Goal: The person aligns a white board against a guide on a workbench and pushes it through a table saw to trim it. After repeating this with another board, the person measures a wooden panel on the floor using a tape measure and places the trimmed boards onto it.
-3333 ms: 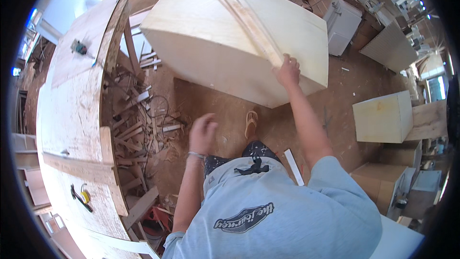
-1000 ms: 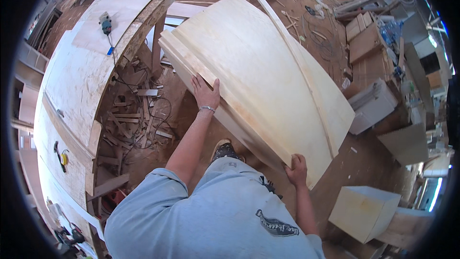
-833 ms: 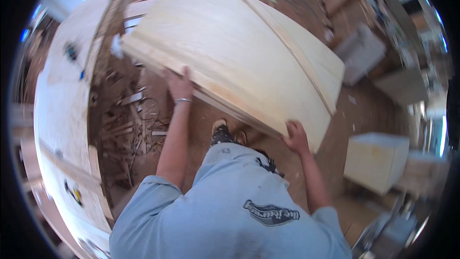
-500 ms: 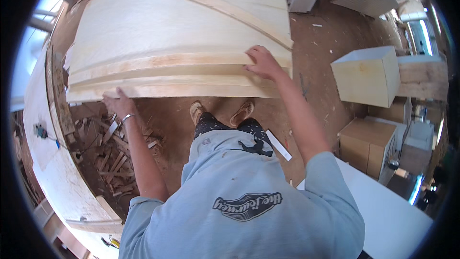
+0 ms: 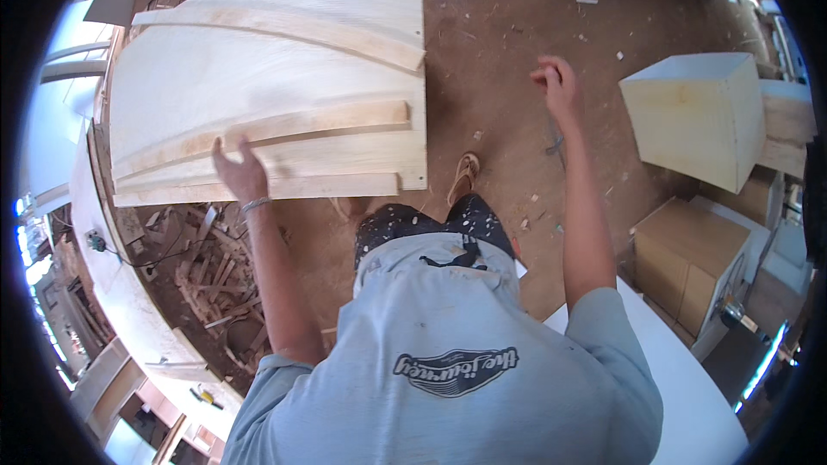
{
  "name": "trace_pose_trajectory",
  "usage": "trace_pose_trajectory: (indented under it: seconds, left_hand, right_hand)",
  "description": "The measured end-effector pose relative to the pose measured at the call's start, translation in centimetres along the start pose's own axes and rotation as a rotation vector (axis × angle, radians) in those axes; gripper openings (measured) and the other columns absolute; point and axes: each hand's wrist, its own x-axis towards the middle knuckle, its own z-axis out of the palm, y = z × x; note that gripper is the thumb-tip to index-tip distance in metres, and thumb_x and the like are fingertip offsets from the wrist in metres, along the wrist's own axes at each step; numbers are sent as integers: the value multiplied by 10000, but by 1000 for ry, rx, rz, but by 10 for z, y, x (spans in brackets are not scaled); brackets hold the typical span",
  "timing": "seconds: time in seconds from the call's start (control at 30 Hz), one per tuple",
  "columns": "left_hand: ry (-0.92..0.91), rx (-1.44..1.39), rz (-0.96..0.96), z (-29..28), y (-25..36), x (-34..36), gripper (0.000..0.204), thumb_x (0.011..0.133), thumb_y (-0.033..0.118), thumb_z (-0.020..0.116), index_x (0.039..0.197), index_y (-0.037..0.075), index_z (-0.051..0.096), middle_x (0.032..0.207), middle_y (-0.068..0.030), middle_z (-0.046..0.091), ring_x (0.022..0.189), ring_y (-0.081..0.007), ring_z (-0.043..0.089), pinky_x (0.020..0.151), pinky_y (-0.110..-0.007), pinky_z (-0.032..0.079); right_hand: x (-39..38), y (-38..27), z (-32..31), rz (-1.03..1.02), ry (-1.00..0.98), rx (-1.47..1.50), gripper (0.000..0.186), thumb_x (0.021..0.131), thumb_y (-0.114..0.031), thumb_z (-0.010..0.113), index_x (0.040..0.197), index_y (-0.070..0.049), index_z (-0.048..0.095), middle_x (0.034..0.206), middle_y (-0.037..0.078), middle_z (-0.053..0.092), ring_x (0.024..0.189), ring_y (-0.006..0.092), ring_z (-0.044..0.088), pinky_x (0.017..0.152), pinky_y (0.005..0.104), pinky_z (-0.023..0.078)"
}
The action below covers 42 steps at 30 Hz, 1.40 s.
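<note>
Head view: at far left I see a heap of wood scraps (image 5: 202, 271) on the floor. My left hand (image 5: 239, 174) lies fingers spread on the near edge of the big pale plywood panel (image 5: 258, 77), which lies flat ahead and left with battens across it. My right hand (image 5: 556, 86) hangs loosely open over bare floor, holding nothing, well clear of the panel. A pale wooden box (image 5: 693, 116) stands at right.
</note>
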Motion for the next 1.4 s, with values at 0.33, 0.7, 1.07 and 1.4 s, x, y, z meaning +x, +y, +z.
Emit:
trace_pose_trajectory:
  seconds: [0.33, 0.7, 1.07, 1.4]
  left_hand:
    - [47, 469, -372, 99, 61, -17, 912, 977, 538, 497, 1561, -92, 192, 1592, -408, 126, 1510, -505, 155, 1245, -464, 201]
    - [155, 165, -469, 75, 84, 4, 906, 941, 610, 551, 1550, -11, 299, 1593, -315, 253, 1476, -408, 311, 1222, -451, 259]
    - [516, -28, -1032, 56, 77, -80, 785, 906, 337, 697, 1495, -45, 346, 1313, -315, 595, 1224, -445, 586, 1037, -485, 476]
    - [600, 50, -964, 72, 75, -85, 687, 929, 346, 668, 1427, -59, 423, 1252, -327, 620, 1150, -475, 613, 990, -497, 497]
  right_hand:
    - [-146, 179, -124, 745, -266, 105, 232, 926, -103, 584, 1122, 5, 647, 918, 76, 684, 759, 143, 654, 696, 279, 536]
    - [95, -126, 60, -496, -740, -247, 267, 926, -173, 656, 1145, -21, 661, 1110, 183, 687, 1045, 341, 654, 941, 432, 509]
    - [88, -161, 247, -1214, -954, -482, 607, 869, -238, 698, 1427, -110, 495, 1531, 331, 317, 1423, 491, 318, 1140, 561, 320]
    - [145, -160, 253, -1192, -1098, -240, 575, 834, -54, 656, 1391, -64, 510, 1522, 351, 317, 1412, 518, 327, 1156, 550, 317]
